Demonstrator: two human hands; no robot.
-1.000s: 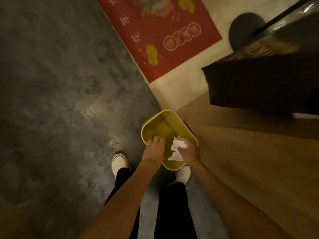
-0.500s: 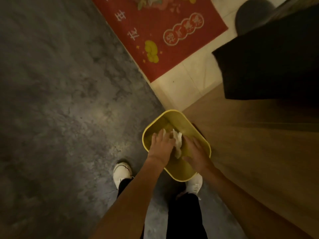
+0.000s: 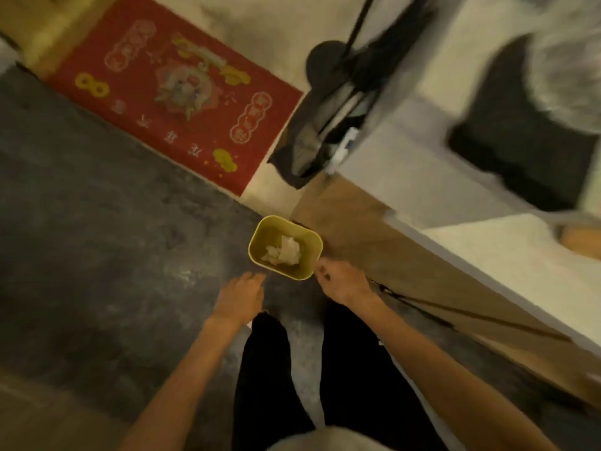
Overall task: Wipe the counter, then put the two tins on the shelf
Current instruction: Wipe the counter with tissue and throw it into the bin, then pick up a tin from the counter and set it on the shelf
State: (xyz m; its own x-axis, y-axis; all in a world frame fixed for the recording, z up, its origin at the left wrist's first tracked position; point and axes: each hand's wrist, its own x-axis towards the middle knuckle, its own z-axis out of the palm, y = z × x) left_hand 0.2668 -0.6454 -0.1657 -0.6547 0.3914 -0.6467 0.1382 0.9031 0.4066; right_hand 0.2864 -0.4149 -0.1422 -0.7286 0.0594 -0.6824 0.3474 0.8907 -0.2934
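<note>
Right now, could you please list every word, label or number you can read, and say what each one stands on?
No text can be read with certainty.
Red doormat: gold characters in a row along its near edge and in round and oval medallions, too blurred to quote.
Yellow bin, crumpled paper, counter: no text visible.

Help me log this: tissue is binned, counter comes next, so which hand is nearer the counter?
Right hand: it hangs on the counter side, past the yellow bin; left hand is over dark floor.

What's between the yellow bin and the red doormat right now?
Head view: only bare dark floor and a pale tile strip lie between the yellow bin and the red mat.
</note>
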